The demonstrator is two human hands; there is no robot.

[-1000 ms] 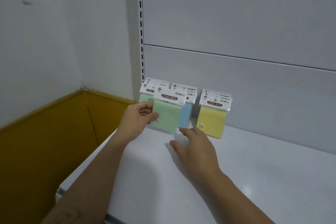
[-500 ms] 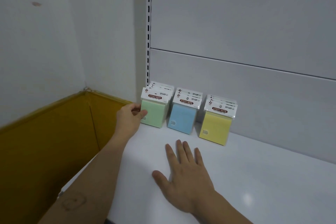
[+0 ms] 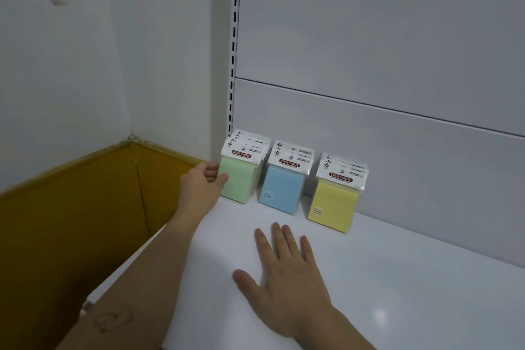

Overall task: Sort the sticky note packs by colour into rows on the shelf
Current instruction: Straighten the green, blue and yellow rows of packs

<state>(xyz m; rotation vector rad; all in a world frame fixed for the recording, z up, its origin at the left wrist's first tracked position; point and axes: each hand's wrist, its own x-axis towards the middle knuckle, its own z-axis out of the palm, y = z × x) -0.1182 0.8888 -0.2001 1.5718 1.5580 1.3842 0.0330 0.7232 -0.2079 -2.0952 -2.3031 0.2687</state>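
Three rows of sticky note packs stand upright against the back of the white shelf [image 3: 412,278]: green [image 3: 241,179] on the left, blue [image 3: 281,190] in the middle, yellow [image 3: 332,204] on the right. Each row has several packs behind the front one. My left hand [image 3: 200,189] is at the left edge of the front green pack, with the thumb on its face and the fingers on its side. On the shelf in front of the blue row, my right hand [image 3: 287,273] lies flat, palm down, fingers spread and holding nothing.
A mustard-yellow cardboard box wall [image 3: 71,221] stands left of the shelf, below my left forearm. A slotted metal upright [image 3: 234,45] runs up the back corner beside the grey back panel [image 3: 383,65]. The white shelf extends to the right of the yellow row.
One second ago my left hand held a green pack in the air before the rows. It now stands at the front of the green row. My right hand drew back and lies flat.
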